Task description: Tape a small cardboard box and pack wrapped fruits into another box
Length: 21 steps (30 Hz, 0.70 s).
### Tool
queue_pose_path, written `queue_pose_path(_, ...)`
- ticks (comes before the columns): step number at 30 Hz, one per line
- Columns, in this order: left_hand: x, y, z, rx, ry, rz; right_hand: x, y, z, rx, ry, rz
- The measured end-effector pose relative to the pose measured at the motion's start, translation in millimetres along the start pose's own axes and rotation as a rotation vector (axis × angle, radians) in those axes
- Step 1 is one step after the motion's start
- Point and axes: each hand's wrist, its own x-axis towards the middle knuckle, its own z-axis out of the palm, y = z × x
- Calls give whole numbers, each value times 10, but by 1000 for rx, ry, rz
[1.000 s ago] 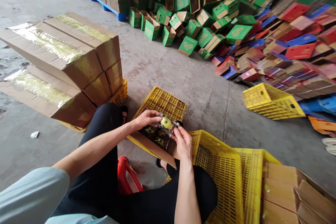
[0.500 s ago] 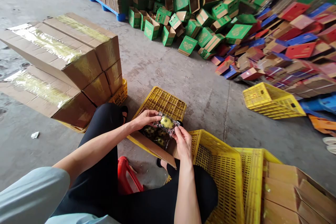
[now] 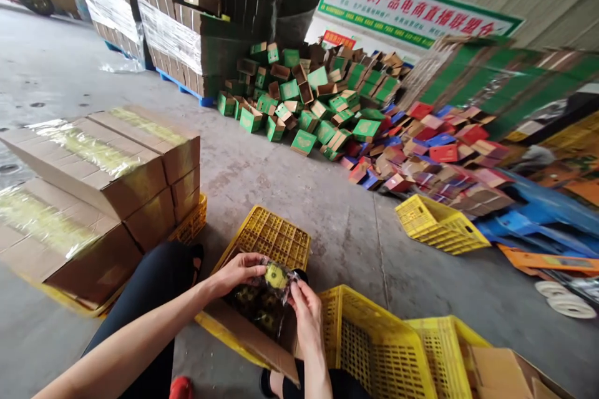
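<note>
Between my two hands is a clear plastic packet point(image 3: 277, 277) with something yellow-green and dark-spotted inside, its exact kind not plain. My left hand point(image 3: 244, 270) pinches the packet's left end, and my right hand point(image 3: 305, 303) pinches its right end. Just below them stands an open cardboard box point(image 3: 253, 330) holding several similar dark, shiny packets. That box rests on an upturned yellow plastic crate point(image 3: 276, 234) between my knees.
Taped cardboard boxes point(image 3: 107, 168) are stacked on yellow crates at left. More yellow crates point(image 3: 379, 336) stand by my right leg, one with cardboard boxes point(image 3: 500, 371). Green cartons point(image 3: 304, 142) and red-blue cartons point(image 3: 440, 153) lie heaped ahead. Another yellow crate point(image 3: 435, 221) lies at right.
My view has tilted up, bringing a wall banner into sight and shifting everything lower. Both hands still hold the packet above the box, which is turned slightly.
</note>
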Motion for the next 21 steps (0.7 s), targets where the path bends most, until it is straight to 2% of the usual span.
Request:
queue_pose_path(4,-58,31,41,38,-125,-26,-49,-23,5,55,13,12)
queue_pose_path(6,-82,32,47,56,-151,-35,-85,-56,23,86,-2,22)
queue_pose_path(10,-94,18,36,59,-131,-41,-130,-115,55,119,-17,37)
queue_pose_path(14,-116,35,56,69,-118,-66,-144,-130,68,57,-59,35)
queue_pose_path(21,-129,22,78,42,-45,-97,-165,-133,66,58,-47,-20)
